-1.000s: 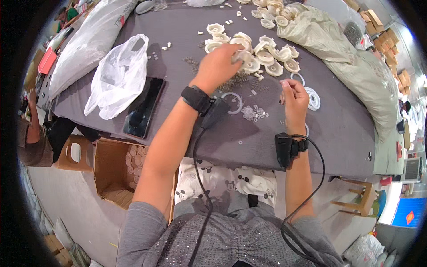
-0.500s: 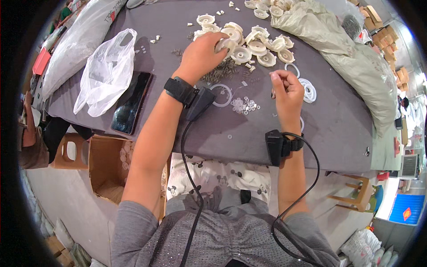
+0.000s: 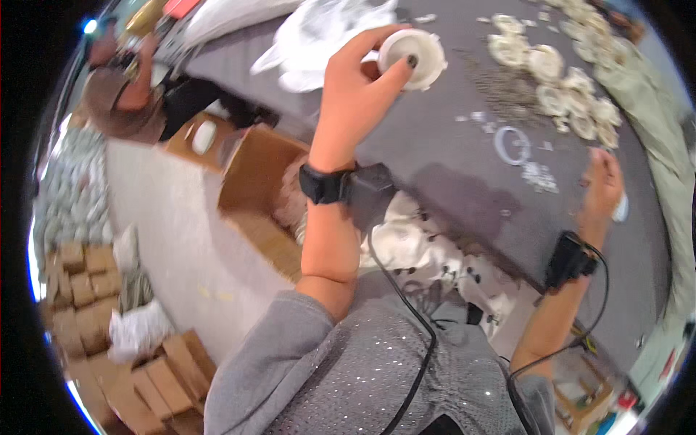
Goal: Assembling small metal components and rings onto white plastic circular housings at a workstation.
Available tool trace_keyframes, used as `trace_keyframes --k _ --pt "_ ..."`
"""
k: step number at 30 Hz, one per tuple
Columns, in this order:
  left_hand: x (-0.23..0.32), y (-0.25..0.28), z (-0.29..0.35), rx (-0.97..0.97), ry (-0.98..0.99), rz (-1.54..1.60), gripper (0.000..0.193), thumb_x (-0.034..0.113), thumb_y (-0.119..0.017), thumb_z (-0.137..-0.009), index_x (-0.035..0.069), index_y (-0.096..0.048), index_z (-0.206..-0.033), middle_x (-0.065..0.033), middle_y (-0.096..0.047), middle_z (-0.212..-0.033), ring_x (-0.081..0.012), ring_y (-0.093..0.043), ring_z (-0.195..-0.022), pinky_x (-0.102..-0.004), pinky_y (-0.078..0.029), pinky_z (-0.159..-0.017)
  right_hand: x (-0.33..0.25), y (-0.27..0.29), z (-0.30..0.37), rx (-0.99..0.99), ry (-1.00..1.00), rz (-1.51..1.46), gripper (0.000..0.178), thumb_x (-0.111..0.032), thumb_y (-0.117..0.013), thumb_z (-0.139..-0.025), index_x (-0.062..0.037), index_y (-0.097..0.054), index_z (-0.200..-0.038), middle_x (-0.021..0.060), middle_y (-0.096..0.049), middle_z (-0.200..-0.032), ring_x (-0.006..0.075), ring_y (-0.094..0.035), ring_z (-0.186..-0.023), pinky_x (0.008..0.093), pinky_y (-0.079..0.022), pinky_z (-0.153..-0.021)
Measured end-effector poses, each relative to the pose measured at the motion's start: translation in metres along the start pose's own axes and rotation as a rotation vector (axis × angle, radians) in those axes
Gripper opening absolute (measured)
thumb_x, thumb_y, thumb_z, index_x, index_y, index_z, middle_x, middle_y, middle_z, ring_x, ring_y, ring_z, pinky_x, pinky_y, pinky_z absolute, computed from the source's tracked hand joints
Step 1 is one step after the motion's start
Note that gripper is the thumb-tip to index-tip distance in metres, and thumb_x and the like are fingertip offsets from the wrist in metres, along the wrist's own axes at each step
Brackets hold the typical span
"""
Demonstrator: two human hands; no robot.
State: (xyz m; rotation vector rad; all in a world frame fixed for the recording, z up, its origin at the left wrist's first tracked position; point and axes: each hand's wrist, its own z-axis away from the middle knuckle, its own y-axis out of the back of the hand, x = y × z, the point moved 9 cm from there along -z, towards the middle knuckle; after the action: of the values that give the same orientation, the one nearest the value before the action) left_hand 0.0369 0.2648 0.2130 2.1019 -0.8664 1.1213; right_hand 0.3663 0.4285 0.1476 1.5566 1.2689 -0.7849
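Observation:
Lifted over the table's left side, my left hand [image 3: 355,94] grips a round white plastic cap [image 3: 429,49] by its rim, the thumb pressed inside it. My right hand [image 3: 603,185] hovers over the right part of the grey tabletop [image 3: 449,130], its fingers drawn together and smeared by motion. Whatever may be between those fingertips is too small to make out. Between the hands lie a heap of thin metal springs [image 3: 507,90], a translucent ring [image 3: 499,145] and several small white washers [image 3: 539,177]. More white caps [image 3: 545,64] are piled beyond the springs.
A white plastic bag [image 3: 319,43] rests at the far left of the table. Below the table edge stands an open cardboard box [image 3: 250,181]. Another person [image 3: 130,101] sits at the left. A pale green sack [image 3: 645,116] lines the right side.
My left hand has left the pile and come left with a white cap in its grip. The whole view has swung leftward, so the table appears tilted and further right.

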Motion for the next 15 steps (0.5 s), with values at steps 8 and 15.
trace_keyframes --k 8,15 --pt "-0.101 0.167 0.153 -0.046 0.474 -0.498 0.032 0.004 -0.054 -0.071 0.001 -0.058 -0.103 -0.01 -0.062 -0.089 -0.0158 -0.059 -0.08 -0.0268 -0.046 -0.071 -0.02 -0.021 0.006 -0.092 0.114 -0.061 0.017 -0.017 -0.056 -0.085 -0.0012 -0.06 -0.092 -0.0043 -0.046 -0.062 0.0026 -0.039 -0.053 0.0178 -0.031 -0.047" --pt "-0.126 0.158 0.173 -0.268 0.597 -0.858 0.025 0.013 -0.058 -0.072 0.005 -0.062 -0.095 -0.0193 -0.06 -0.089 -0.0342 -0.057 -0.082 -0.0373 -0.045 -0.072 -0.024 -0.022 0.008 -0.099 0.132 0.017 0.017 -0.018 -0.057 -0.084 -0.0026 -0.06 -0.09 -0.0047 -0.048 -0.062 0.0014 -0.04 -0.052 0.017 -0.032 -0.047"
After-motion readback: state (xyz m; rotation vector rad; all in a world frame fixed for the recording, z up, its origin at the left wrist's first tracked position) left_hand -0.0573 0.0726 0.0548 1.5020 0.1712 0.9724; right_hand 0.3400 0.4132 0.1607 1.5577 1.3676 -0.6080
